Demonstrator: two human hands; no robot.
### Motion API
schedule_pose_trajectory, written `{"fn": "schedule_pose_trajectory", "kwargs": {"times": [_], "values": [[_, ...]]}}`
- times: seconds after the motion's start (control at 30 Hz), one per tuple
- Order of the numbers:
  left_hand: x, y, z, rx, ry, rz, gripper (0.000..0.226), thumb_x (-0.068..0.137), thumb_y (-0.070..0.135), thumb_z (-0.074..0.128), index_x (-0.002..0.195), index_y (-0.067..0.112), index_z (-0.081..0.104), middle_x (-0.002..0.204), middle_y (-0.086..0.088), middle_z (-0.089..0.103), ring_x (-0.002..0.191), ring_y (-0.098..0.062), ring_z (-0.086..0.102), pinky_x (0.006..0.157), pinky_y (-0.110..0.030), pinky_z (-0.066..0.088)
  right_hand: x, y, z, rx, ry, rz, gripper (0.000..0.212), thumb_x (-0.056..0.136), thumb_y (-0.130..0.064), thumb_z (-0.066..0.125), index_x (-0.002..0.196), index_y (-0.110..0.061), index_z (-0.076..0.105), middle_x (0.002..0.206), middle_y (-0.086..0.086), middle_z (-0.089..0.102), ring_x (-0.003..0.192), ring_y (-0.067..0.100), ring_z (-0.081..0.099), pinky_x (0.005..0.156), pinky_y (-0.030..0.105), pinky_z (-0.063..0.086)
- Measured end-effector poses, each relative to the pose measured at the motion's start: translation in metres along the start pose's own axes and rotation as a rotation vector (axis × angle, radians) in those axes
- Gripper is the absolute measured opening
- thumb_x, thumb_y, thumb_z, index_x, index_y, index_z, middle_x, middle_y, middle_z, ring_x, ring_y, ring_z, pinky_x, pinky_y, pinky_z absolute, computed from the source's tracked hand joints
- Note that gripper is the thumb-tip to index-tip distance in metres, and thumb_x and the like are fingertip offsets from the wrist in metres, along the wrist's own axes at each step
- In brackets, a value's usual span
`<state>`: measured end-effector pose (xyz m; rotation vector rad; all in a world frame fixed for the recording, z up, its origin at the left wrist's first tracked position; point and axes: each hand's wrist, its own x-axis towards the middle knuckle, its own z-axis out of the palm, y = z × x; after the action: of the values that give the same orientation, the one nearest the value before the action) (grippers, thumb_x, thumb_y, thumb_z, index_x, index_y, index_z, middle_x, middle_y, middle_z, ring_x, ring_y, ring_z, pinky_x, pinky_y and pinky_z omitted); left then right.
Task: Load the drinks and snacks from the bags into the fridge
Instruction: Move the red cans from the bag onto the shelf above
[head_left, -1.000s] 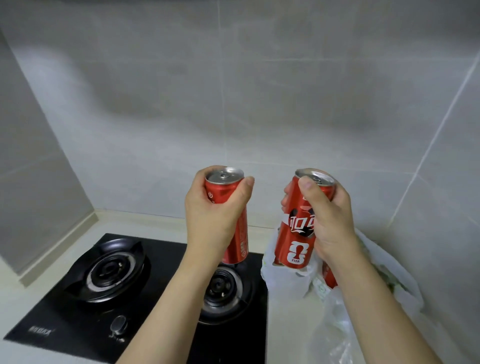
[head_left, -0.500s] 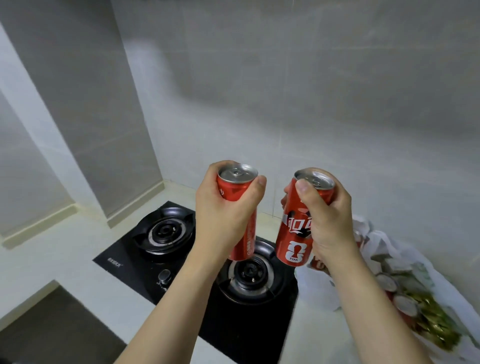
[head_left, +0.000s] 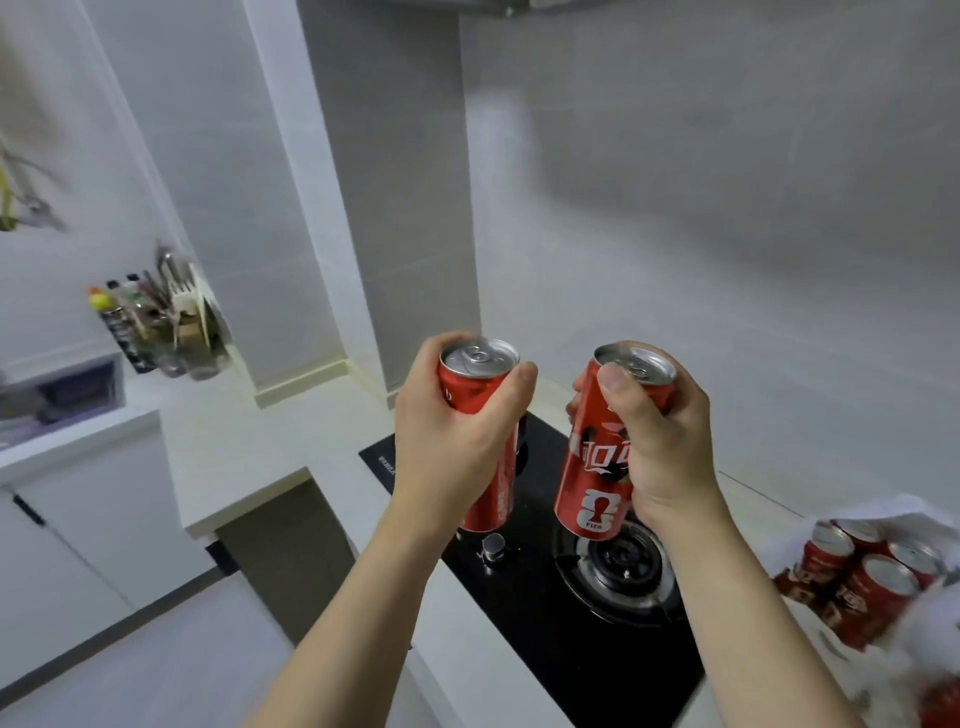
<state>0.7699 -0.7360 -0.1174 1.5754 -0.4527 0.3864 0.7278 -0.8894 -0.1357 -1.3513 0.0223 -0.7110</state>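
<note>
My left hand (head_left: 447, 436) wraps a red can (head_left: 480, 379), my right hand (head_left: 660, 441) grips a second can (head_left: 592, 467), both upright above the stove (head_left: 571, 623); more cans (head_left: 862, 587) sit in the bag (head_left: 893, 512) at right

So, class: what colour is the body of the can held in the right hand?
Red, with white lettering; the can in the right hand shows best in the head view.

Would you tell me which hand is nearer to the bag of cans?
Right. The right hand, gripping a can, is just left of the bag of cans; the left hand is farther left.
</note>
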Motion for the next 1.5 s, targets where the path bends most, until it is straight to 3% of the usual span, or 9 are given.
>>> {"fn": "schedule_pose_trajectory", "kwargs": {"times": [0.2, 0.37, 0.5, 0.73, 0.9, 1.0, 1.2, 1.5], "values": [[0.0, -0.002, -0.066, 0.069, 0.104, 0.009, 0.032, 0.08, 0.032, 0.081, 0.104, 0.025, 0.06, 0.092, 0.01, 0.068, 0.083, -0.003, 0.067, 0.067, -0.011, 0.05, -0.013, 0.009, 0.063, 0.042, -0.117, 0.041, 0.046, 0.064, -0.048, 0.073, 0.094, -0.014, 0.066, 0.087, 0.012, 0.071, 0.075, 0.027, 0.07, 0.066, 0.039, 0.059], [-0.008, 0.001, -0.131, 0.111, 0.17, 0.026, 0.032, 0.075, 0.04, 0.077, 0.098, 0.03, 0.057, 0.089, 0.014, 0.065, 0.082, 0.001, 0.066, 0.065, -0.009, 0.049, -0.03, 0.019, 0.125, 0.04, -0.211, 0.06, 0.058, 0.066, -0.053, 0.073, 0.105, -0.01, 0.063, 0.096, 0.014, 0.07, 0.084, 0.033, 0.07, 0.077, 0.049, 0.06], [-0.017, 0.0, -0.187, 0.182, 0.226, 0.021, 0.038, 0.075, 0.045, 0.078, 0.103, 0.032, 0.056, 0.095, 0.011, 0.066, 0.088, -0.003, 0.066, 0.067, -0.011, 0.051, -0.048, 0.02, 0.177, 0.086, -0.29, 0.069, 0.052, 0.066, -0.05, 0.073, 0.101, -0.012, 0.063, 0.088, 0.01, 0.072, 0.078, 0.029, 0.07, 0.071, 0.038, 0.059], [-0.037, -0.001, -0.271, 0.24, 0.349, 0.016, 0.035, 0.074, 0.041, 0.075, 0.103, 0.034, 0.057, 0.092, 0.018, 0.067, 0.086, -0.004, 0.067, 0.067, -0.013, 0.052, -0.085, 0.023, 0.254, 0.173, -0.456, 0.089, 0.041, 0.065, -0.046, 0.074, 0.095, -0.018, 0.064, 0.087, 0.012, 0.071, 0.073, 0.025, 0.07, 0.064, 0.032, 0.058], [-0.049, -0.001, -0.313, 0.233, 0.477, 0.005, 0.049, 0.07, 0.052, 0.074, 0.108, 0.024, 0.06, 0.09, 0.007, 0.069, 0.084, -0.018, 0.071, 0.067, -0.021, 0.056, -0.099, 0.029, 0.297, 0.131, -0.589, 0.107, 0.043, 0.065, -0.053, 0.071, 0.095, -0.024, 0.063, 0.088, 0.01, 0.071, 0.08, 0.028, 0.07, 0.071, 0.04, 0.059], [-0.059, 0.002, -0.335, 0.278, 0.56, 0.006, 0.043, 0.072, 0.05, 0.073, 0.105, 0.026, 0.06, 0.089, 0.008, 0.069, 0.082, -0.019, 0.071, 0.065, -0.022, 0.056, -0.106, 0.034, 0.323, 0.105, -0.68, 0.094, 0.052, 0.066, -0.058, 0.068, 0.101, -0.019, 0.063, 0.09, 0.009, 0.071, 0.083, 0.029, 0.07, 0.077, 0.045, 0.06], [-0.079, 0.015, -0.375, 0.385, 0.731, -0.026, 0.046, 0.072, 0.051, 0.072, 0.105, 0.021, 0.061, 0.085, 0.006, 0.069, 0.08, -0.022, 0.071, 0.065, -0.024, 0.056, -0.125, 0.036, 0.376, 0.176, -0.857, 0.104, 0.046, 0.065, -0.062, 0.063, 0.099, -0.032, 0.06, 0.092, 0.002, 0.071, 0.084, 0.02, 0.071, 0.07, 0.028, 0.058], [-0.129, 0.036, -0.418, 0.539, 1.044, -0.068, 0.043, 0.07, 0.052, 0.072, 0.1, 0.023, 0.063, 0.084, 0.003, 0.069, 0.078, -0.026, 0.072, 0.069, -0.046, 0.062, -0.172, 0.035, 0.439, 0.325, -1.107, 0.166, 0.045, 0.067, -0.057, 0.065, 0.101, -0.028, 0.06, 0.092, 0.003, 0.071, 0.081, 0.018, 0.071, 0.067, 0.025, 0.057]]}}
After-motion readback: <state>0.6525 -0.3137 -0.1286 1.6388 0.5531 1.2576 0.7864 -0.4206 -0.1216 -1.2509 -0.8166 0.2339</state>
